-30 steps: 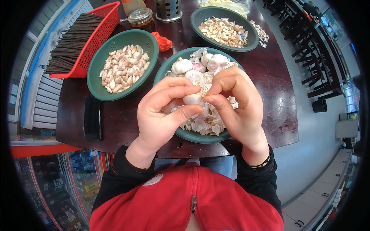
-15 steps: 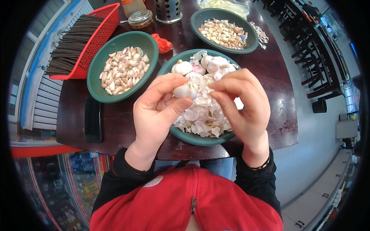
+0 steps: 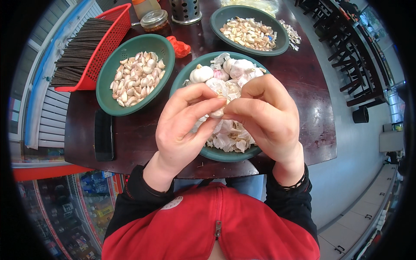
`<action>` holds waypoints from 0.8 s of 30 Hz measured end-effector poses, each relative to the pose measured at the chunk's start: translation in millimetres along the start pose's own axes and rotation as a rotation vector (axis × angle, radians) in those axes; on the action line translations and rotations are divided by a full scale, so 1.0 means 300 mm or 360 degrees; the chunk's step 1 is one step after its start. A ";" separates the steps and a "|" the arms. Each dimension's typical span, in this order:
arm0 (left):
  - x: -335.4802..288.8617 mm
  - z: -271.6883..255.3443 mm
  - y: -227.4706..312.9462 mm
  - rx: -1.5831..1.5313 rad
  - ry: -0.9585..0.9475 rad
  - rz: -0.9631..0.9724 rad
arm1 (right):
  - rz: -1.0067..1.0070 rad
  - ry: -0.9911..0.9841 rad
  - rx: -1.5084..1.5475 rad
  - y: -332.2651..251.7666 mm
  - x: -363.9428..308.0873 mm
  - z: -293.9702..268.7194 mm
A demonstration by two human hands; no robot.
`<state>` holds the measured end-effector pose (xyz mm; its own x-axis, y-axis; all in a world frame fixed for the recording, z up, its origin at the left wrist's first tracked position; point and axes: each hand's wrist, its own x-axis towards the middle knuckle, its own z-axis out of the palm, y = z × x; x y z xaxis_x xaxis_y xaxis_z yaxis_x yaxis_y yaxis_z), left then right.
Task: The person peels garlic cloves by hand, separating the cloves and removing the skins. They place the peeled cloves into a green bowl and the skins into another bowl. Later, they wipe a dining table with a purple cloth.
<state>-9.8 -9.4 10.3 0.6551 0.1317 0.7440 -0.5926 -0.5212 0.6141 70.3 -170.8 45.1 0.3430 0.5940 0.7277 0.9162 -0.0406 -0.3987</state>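
Both hands meet above a green bowl (image 3: 207, 153) that holds whole garlic bulbs (image 3: 201, 74) at its far side and loose papery garlic skins (image 3: 232, 136) nearer me. A garlic bulb (image 3: 217, 113), mostly covered by fingers, is pinched between the thumb and fingers of my left hand (image 3: 184, 121). My right hand (image 3: 266, 115) is closed on the same bulb from the right, its fingertips touching those of the left. To the left, a tilted green bowl (image 3: 104, 93) contains separated garlic cloves (image 3: 138, 78).
Farther back stands another green bowl (image 3: 284, 45) of cloves, with skin scraps (image 3: 291, 34) beside it. A red basket (image 3: 93, 65) of dark sticks, a lidded glass jar (image 3: 154, 21), a perforated metal holder (image 3: 185, 9), a red plastic bag (image 3: 178, 47) and a black phone (image 3: 104, 134) share the table.
My hands have come together; the right fingertips, apart from the bulb before, now grip it. The left fingers have closed over the bulb, hiding most of it.
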 end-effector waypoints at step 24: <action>-0.034 -0.028 -0.006 -0.1781 0.0076 -0.1247 | -0.0263 -0.0082 -0.0151 0.021 0.003 0.033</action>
<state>-19.4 -2.6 3.7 0.9883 0.1149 0.0998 -0.1509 0.6546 0.7408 74.4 -162.6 37.9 0.1775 0.6391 0.7484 0.9754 -0.0130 -0.2202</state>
